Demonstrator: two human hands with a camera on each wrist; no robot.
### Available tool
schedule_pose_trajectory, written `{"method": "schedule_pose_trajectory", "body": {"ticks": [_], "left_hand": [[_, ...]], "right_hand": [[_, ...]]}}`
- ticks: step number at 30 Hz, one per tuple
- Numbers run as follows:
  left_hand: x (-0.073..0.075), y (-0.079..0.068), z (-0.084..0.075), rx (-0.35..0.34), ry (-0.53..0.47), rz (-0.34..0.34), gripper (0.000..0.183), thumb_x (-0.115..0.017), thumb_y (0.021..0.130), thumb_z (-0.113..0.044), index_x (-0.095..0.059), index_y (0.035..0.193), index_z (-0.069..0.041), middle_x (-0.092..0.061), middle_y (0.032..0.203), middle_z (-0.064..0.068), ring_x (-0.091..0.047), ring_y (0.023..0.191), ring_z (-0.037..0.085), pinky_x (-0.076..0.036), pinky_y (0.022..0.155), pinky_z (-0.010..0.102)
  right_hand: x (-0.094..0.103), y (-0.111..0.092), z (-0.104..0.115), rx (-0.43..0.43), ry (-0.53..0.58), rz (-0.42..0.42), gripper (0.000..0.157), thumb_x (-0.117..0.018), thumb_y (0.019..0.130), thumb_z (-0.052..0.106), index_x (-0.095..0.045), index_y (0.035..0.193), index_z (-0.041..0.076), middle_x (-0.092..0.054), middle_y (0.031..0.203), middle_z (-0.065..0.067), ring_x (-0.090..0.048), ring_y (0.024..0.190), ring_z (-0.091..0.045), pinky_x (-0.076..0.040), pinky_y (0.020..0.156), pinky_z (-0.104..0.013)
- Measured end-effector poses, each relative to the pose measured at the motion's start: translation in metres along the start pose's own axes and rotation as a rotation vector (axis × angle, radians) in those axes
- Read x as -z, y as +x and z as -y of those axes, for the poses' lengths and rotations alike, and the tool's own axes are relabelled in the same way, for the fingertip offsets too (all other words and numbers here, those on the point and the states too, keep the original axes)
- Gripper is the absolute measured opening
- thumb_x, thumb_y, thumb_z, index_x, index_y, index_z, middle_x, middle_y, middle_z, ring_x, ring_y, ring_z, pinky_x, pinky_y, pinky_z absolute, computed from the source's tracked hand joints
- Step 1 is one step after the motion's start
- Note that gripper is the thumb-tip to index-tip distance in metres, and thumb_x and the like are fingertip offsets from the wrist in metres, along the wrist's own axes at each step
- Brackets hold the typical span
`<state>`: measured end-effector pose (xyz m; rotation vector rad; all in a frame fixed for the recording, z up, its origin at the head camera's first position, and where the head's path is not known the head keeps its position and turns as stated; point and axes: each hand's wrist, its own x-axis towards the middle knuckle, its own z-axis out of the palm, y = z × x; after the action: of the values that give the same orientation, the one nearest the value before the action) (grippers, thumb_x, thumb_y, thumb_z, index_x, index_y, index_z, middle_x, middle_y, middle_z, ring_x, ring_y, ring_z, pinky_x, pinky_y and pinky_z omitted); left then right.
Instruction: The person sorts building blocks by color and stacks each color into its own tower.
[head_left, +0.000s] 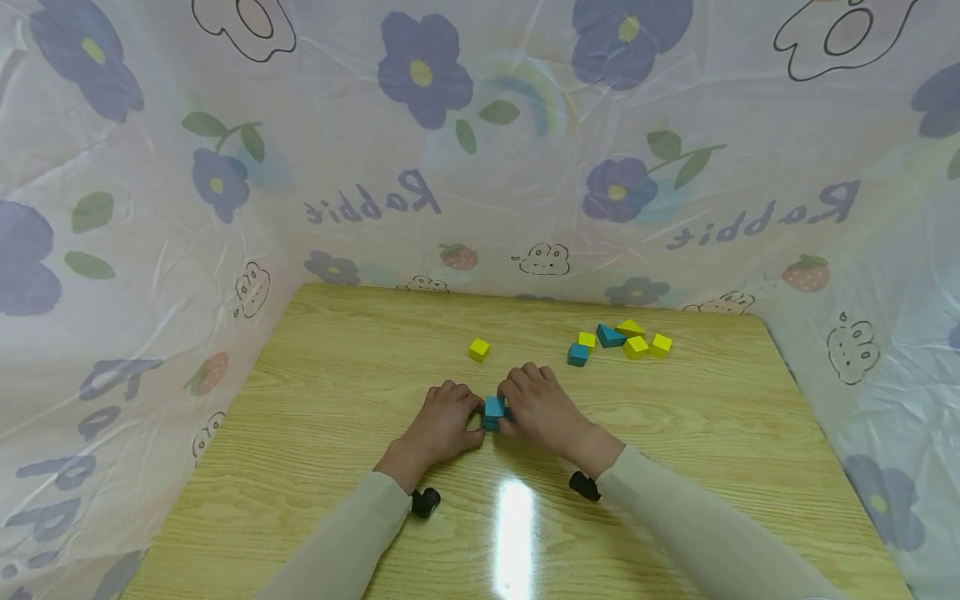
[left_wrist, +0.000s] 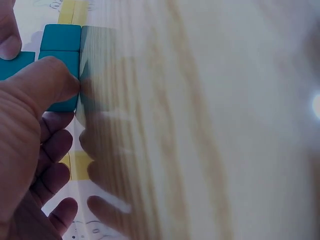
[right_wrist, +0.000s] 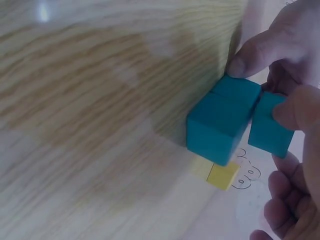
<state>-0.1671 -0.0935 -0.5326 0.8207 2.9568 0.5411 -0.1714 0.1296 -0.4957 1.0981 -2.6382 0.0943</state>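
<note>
Two blue cubes lie side by side on the wooden table; the right-hand cube (right_wrist: pixel 212 127) shows clearly in the right wrist view. My left hand (head_left: pixel 442 423) grips the left-hand cube (right_wrist: pixel 237 89), its thumb across the near face and its forefinger at the side. Between the thumb and fingers of my right hand (head_left: pixel 543 408) is a third blue block (right_wrist: pixel 266 131), just above the pair with a thin gap visible. From the head view this held block (head_left: pixel 494 407) hides much of the two below.
A yellow cube (head_left: pixel 478 350) stands behind the hands. Farther right are a blue cube (head_left: pixel 577 355), a blue triangular block (head_left: pixel 611 335), a yellow triangular block (head_left: pixel 630 327) and several yellow cubes (head_left: pixel 661 345). Printed cloth (head_left: pixel 495 167) walls the back and sides of the table.
</note>
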Motion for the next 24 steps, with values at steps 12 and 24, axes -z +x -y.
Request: {"method": "schedule_pose_trajectory", "body": {"ticks": [12,24], "left_hand": [[-0.0006,0.0002,-0.0004,0.011,-0.004,0.006,0.026,-0.076,0.095,-0.036,-0.075,0.115,-0.019,-0.065,0.113,-0.005,-0.051,0.107,0.019,-0.040,0.103,0.045],[-0.0005,0.0001,-0.0006,0.004,0.007,-0.007,0.026,-0.076,0.094,-0.036,-0.075,0.115,-0.019,-0.064,0.108,-0.005,-0.050,0.103,0.019,-0.041,0.105,0.046]], "right_hand": [[-0.0006,-0.0002,0.0019,0.000,-0.013,-0.011,0.030,-0.078,0.091,0.037,-0.066,0.105,0.014,-0.060,0.100,-0.002,-0.048,0.090,-0.022,-0.039,0.079,-0.036],[-0.0004,0.0001,0.0023,-0.002,-0.012,-0.008,0.030,-0.079,0.091,0.038,-0.066,0.103,0.014,-0.060,0.099,-0.001,-0.048,0.090,-0.022,-0.038,0.079,-0.035]]}}
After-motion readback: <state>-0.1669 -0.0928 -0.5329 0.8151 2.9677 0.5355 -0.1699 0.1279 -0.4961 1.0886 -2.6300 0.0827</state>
